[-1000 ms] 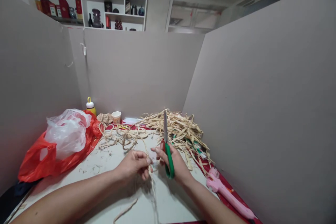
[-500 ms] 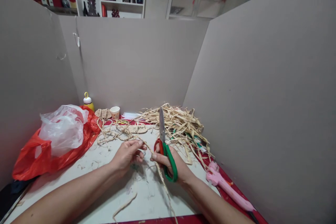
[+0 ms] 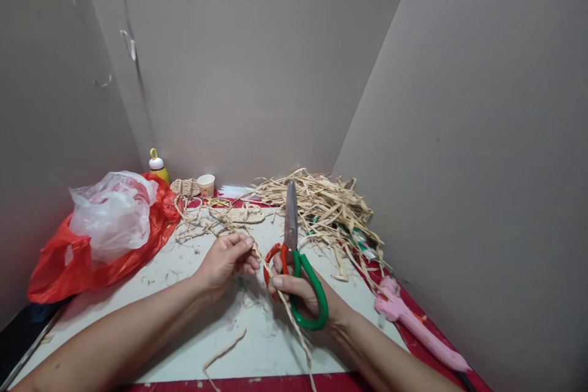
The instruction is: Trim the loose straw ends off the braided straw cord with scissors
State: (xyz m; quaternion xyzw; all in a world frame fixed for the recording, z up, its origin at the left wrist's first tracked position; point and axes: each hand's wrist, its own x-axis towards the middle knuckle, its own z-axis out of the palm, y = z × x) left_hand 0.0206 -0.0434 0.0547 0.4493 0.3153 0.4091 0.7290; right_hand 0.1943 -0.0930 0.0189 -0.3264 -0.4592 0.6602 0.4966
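Observation:
My left hand [image 3: 229, 260] pinches a braided straw cord [image 3: 294, 323] between thumb and fingertips. The cord runs from the tangle at the back, past both hands, and its tail hangs toward the table's front edge. In my right hand [image 3: 298, 294] is a pair of scissors [image 3: 291, 220] with one red and one green handle, blades together and pointing up and away. That hand's thumb also presses on the cord. A short loose straw piece [image 3: 225, 349] lies on the white board [image 3: 184, 331] in front of me.
A heap of dry straw strips [image 3: 326, 202] lies at the back right. To the right rests a pink glue gun [image 3: 418, 331]. On the left are red and white plastic bags [image 3: 114, 220]. A paper cup [image 3: 206, 185], a yellow bottle [image 3: 158, 166] and woven straw soles [image 3: 185, 187] stand behind. Grey partitions [image 3: 239, 86] surround the table.
The right thumb has come onto the cord, and the cord's tail now hangs further right. The scissors have tilted with their handles nearer me. The whole view has tipped down.

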